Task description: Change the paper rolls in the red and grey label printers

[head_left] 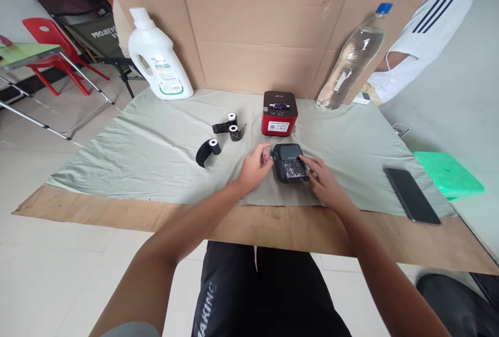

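Note:
A small black portable printer point(290, 164) with a grey screen lies on the cloth in front of me, and dark printed-looking material shows across its lower half. My right hand point(325, 183) is at its right side, index finger stretched onto the top edge near the screen and the other fingers by the side. Close to the printer's left side is my left hand point(255, 166), fingers loosely bent and apart, with nothing visible in them. Whether it touches the casing I cannot tell. Just behind stands a red and black box-shaped printer point(279, 113). Several black paper rolls point(215, 145) lie to the left, partly unrolled.
A white detergent bottle point(159, 59) and a clear bottle with a blue cap point(353, 61) stand at the back against a cardboard panel point(261, 30). A black phone point(412, 195) lies at right, beside a green stool point(448, 176). People are behind the panel.

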Tool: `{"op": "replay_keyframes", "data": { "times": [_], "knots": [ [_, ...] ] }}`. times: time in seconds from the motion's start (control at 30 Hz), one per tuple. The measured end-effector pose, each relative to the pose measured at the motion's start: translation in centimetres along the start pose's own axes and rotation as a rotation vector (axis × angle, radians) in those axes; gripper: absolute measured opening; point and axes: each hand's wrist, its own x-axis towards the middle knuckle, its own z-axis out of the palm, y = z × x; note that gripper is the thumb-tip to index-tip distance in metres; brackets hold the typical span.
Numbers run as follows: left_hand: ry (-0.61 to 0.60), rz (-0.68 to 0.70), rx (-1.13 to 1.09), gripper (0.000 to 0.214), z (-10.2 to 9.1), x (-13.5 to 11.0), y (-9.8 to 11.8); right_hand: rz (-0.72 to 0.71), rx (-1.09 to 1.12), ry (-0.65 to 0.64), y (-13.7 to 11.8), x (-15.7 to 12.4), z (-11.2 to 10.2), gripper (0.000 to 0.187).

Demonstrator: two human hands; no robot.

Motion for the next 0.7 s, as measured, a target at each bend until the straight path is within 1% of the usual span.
{"op": "replay_keyframes", "data": {
  "times": [0.07,0.1,0.17,0.2,0.33,0.4,0.43,0.5,0.53,0.63,0.67,0.7],
  "knots": [
    [-0.001,0.007,0.003,0.032,-0.1,0.1,0.0,-0.02,0.009,0.045,-0.6,-1.7,1.5,0.058],
    [-0.002,0.008,0.006,0.033,-0.2,0.1,0.0,-0.005,0.007,0.076,-1.0,-2.3,2.1,0.063],
    [0.001,0.004,0.011,0.033,-0.3,0.2,-0.1,0.075,-0.003,0.157,-1.6,-2.6,3.3,0.073],
    [0.004,-0.002,0.012,0.034,-0.4,0.3,-0.1,0.121,-0.002,0.185,-1.8,-2.6,3.7,0.073],
    [0.015,-0.016,0.007,0.032,-0.5,0.6,-0.2,0.247,0.054,0.309,-2.3,-1.3,4.6,0.049],
    [0.016,-0.011,0.002,0.03,-0.5,0.6,-0.3,0.309,0.044,0.37,-2.5,-0.7,4.7,0.049],
    [0.014,-0.007,0.001,0.03,-0.5,0.6,-0.3,0.331,0.006,0.38,-2.7,-0.4,4.8,0.05],
    [0.01,-0.001,0.003,0.029,-0.5,0.6,-0.3,0.327,-0.121,0.354,-3.3,0.1,5.1,0.051],
    [0.008,0.002,0.006,0.029,-0.5,0.6,-0.2,0.313,-0.191,0.348,-3.8,0.2,5.4,0.055],
    [0.01,0.012,0.013,0.03,-0.5,0.6,-0.2,0.292,-0.323,0.362,-5.0,0.5,6.3,0.079],
    [0.012,0.016,0.015,0.029,-0.5,0.6,-0.2,0.298,-0.345,0.372,-5.2,0.5,6.4,0.082],
    [0.011,0.018,0.016,0.029,-0.5,0.6,-0.3,0.302,-0.36,0.377,-5.3,0.5,6.4,0.081]
  ]
}}
